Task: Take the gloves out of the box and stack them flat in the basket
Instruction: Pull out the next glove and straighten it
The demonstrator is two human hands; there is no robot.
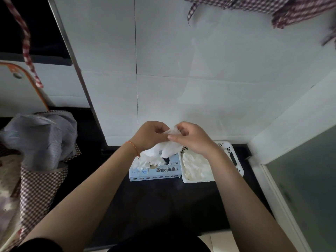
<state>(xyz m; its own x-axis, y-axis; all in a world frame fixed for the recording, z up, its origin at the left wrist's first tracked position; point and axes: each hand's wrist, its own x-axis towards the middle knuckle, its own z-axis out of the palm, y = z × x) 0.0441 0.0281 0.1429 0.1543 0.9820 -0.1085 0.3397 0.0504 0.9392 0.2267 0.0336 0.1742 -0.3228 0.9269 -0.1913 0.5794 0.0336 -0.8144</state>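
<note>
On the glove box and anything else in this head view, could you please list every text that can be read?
"丁腈防护手套", upside down to the camera: front face of the glove box.
Small logo and a row of icons on that face: too small to read.
White basket, glove, both hands: no text.

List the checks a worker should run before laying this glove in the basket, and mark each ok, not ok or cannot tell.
1. Glove held by both hands, left hand and right hand: ok.
2. Glove spread flat: not ok, bunched.
3. Glove clear of the box: cannot tell.
4. Basket beside the box: ok.
5. Stack in basket lying flat: ok.
</note>
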